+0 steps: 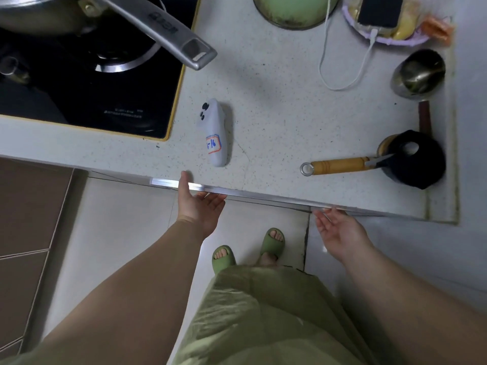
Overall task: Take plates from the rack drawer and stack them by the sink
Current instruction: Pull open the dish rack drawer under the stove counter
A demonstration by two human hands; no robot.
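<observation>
No plate and no sink is in view. A long silver handle strip [263, 197] runs under the front edge of the speckled white countertop [276, 114]; it may be the drawer's top edge. My left hand [196, 204] is at this strip, thumb resting on the counter edge above it, fingers spread just below it. My right hand [336, 231] hovers palm up under the strip's right end, fingers apart, holding nothing. The drawer's inside is hidden.
On the counter lie a white controller [216, 133], a wooden-handled tool [340, 165], a black lid [415, 159], a steel ladle [419, 73] and a charging phone [380, 9]. A pan handle [168, 30] juts over the black stove [87, 83]. My feet in green slippers [249, 248] stand below.
</observation>
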